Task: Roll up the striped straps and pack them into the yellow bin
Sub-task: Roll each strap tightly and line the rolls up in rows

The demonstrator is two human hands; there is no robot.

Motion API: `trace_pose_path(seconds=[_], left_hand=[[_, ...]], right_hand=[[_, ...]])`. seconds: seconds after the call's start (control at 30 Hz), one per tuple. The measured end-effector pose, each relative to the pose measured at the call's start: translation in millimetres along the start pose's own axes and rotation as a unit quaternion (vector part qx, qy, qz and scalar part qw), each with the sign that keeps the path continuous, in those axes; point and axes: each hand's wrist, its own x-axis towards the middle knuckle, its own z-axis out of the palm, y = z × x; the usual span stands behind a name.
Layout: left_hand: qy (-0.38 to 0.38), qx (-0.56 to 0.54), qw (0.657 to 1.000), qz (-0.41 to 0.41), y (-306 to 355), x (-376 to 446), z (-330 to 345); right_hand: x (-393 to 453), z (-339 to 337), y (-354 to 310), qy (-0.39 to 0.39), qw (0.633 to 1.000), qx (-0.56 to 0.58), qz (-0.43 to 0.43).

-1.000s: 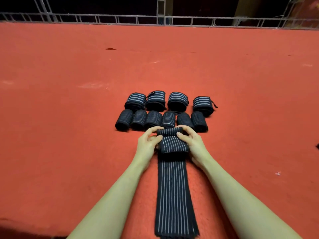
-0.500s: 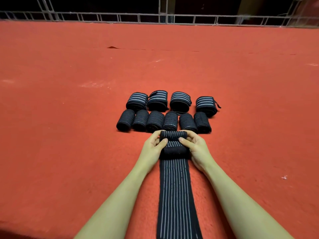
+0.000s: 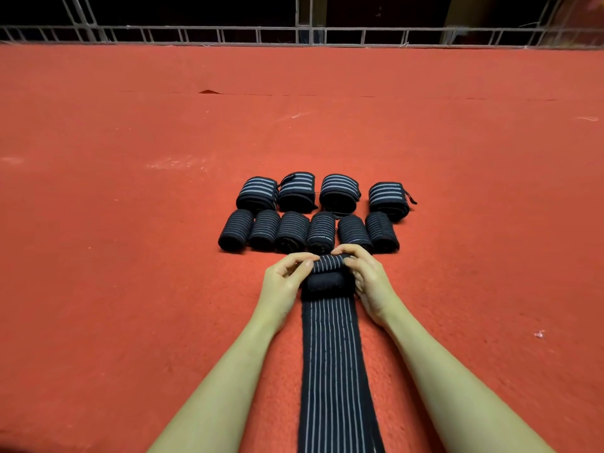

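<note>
One single wide-angle view is given, taken from the head of the person. It is directed forward and downward over the red floor. The forearms and hands are seen near, at the bottom; a metal railing is seen far, at the top.

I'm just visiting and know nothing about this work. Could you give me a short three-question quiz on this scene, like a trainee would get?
1. True or false: the yellow bin is in view.
2. How many finished dark striped rolls lie in the near row on the red carpet?
3. The left hand and right hand both grip: A) a finished roll, B) the rolled end of the long dark striped strap, C) the metal railing.

Key: 1 false; 2 six, with four more in the far row; 3 B.
</note>
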Motion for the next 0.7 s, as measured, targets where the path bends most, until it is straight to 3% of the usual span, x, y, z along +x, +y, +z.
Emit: trace_pose_path(seconds=[0.17, 0.3, 0.47, 0.7], left_hand=[[-0.023, 0.007, 1.000, -0.019, -5.1, 1.0, -1.8], [0.010, 0.029, 0.999, -0.013, -6.0, 0.9, -1.3], [0.048, -0.018, 0.999, 0.000, -2.7, -1.1, -2.5], [0.016, 0.016, 1.000, -0.010, -5.9, 0.3, -3.4]], right_hand=[[0.9, -6.1, 7.6, -0.005, 1.000, 0.015, -0.017], [1.2, -5.2, 6.2, 0.000, 0.999, -0.028, -0.029], [0.1, -0.9, 2.8, -0.034, 0.996, -0.069, -0.048], [-0.3, -5.9, 5.2, -0.053, 0.996, -0.061, -0.042]])
